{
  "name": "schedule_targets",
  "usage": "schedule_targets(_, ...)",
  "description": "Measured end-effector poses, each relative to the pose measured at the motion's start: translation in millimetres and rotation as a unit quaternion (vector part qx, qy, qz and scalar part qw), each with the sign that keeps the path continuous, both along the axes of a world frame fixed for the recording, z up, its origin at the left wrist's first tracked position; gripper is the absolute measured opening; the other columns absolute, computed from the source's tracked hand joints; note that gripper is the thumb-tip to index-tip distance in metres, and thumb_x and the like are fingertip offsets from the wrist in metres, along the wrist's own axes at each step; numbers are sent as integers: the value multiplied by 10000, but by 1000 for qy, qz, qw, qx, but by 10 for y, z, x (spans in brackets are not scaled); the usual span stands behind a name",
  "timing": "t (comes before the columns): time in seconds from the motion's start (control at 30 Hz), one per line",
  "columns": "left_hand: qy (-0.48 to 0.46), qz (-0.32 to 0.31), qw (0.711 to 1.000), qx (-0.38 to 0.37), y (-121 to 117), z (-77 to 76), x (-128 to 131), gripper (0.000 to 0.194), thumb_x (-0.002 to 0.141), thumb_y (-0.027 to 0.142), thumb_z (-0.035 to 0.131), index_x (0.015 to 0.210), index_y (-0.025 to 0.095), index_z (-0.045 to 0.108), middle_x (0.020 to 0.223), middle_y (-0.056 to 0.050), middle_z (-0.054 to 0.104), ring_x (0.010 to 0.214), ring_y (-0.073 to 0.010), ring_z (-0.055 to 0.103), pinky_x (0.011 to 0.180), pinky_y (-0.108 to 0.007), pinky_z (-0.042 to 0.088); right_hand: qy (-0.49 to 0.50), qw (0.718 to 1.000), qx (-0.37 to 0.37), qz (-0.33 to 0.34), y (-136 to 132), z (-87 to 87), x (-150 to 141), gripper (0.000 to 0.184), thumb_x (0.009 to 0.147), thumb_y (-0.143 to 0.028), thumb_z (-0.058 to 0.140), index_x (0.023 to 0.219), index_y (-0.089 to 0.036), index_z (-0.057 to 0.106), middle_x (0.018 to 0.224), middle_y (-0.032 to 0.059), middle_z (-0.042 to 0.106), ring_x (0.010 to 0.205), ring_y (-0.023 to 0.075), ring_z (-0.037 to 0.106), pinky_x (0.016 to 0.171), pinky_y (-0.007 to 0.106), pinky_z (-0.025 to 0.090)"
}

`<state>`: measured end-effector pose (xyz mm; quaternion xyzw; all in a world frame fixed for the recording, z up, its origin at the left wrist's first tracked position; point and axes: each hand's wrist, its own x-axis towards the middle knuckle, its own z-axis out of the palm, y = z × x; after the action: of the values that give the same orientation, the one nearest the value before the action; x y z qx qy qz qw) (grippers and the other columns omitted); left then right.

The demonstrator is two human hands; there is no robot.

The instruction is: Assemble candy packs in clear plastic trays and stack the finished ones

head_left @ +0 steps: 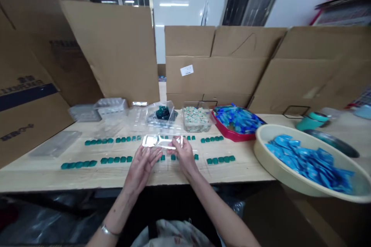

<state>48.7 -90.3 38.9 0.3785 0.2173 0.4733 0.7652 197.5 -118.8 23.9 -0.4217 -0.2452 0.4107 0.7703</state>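
Above the table's middle, a narrow, shiny clear plastic tray (164, 141) is held level between my two hands. My left hand (142, 164) has its thumb and fingertips at the tray's left end and lower edge. At the other end, my right hand (184, 155) pinches the tray between thumb and fingers. Small teal-green pieces (79, 164) lie in two rows of short groups on the table (116, 179), to both sides of my hands and behind them. My hands and the tray hide some of them.
Along the back stand clear plastic trays (111, 105), a clear box with dark green pieces (162, 112), a tub of pale chips (196, 117) and a red tray (240, 136) of blue packets. A cream basin (285, 170) overhangs the right front edge. Cardboard (220, 77) walls the back.
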Motion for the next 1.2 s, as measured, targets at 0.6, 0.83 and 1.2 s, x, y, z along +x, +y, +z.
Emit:
schedule_targets(0.6, 152, -252, 953, -70, 114, -80, 580, 259, 773, 282, 660, 983, 165, 563, 1070, -102, 671, 872, -223, 679, 760, -334, 542, -492, 847, -112, -165, -94, 336, 1942, 170, 744, -284, 625, 856, -174, 689, 850, 56, 676, 718, 164, 601, 664, 286, 492)
schedule_targets(0.83, 80, -367, 921, -97, 193, -18, 1129, 231, 821, 332, 594, 954, 144, 574, 1175, -148, 619, 942, -263, 661, 853, -403, 498, -771, 593, -233, -6, 827, 247, 2549, 204, 802, -140, 517, 888, -138, 703, 930, 89, 689, 858, 171, 614, 763, 247, 438)
schedule_targets(1.2, 80, -397, 902, -152, 281, -184, 1139, 207, 850, 349, 539, 907, 152, 571, 1147, -152, 629, 866, -253, 682, 723, -367, 534, -831, 494, -211, 142, 1503, -36, 2834, 205, 869, -221, 501, 929, -141, 680, 986, 107, 644, 953, 167, 549, 828, 244, 384)
